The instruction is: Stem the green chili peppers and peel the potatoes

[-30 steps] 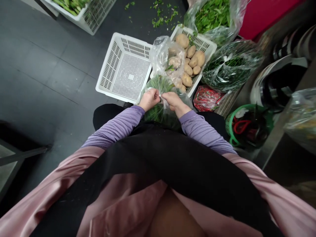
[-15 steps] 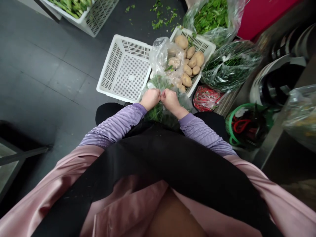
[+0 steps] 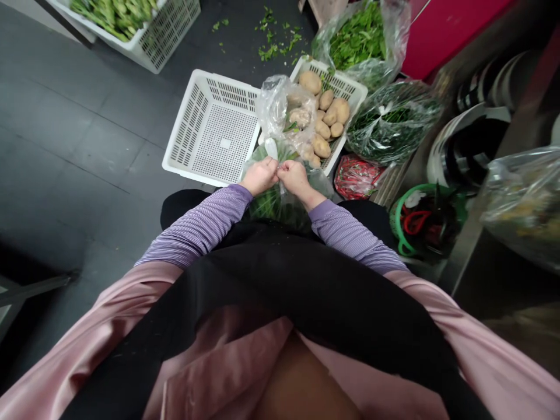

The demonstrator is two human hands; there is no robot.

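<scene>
Dark grey floor tiles (image 3: 118, 134) fill the left half of the frame, behind a person seen from above. Nearest, across the bottom, spreads a black apron (image 3: 280, 280) over a pink garment (image 3: 109, 309), its sleeves ending in purple striped cuffs (image 3: 192, 233).

At the centre, the left hand (image 3: 261, 177) and right hand (image 3: 295, 177) meet fingertip to fingertip. Each has its fingers closed in a pinch on the gathered neck of a clear plastic bag of long greens (image 3: 266, 207), which sits between the dark-clothed knees; the exact fold gripped is too small to make out. A white strip (image 3: 271, 147) stands up just above the left hand.

Just beyond, left of centre, is a white slotted basket (image 3: 225, 143). Right of it, a second basket (image 3: 359, 90) holds potatoes (image 3: 339, 109), with a clear bag of ginger (image 3: 300, 118) on its near left side. Further right are bagged red chillies (image 3: 356, 177), a green colander (image 3: 395, 219) and a bag of dark green stalks (image 3: 394, 125).

Farthest, along the top, lie leaf scraps (image 3: 273, 44), an open bag of leafy herbs (image 3: 361, 41) and, upper left, a crate (image 3: 170, 38) of green stems.
</scene>
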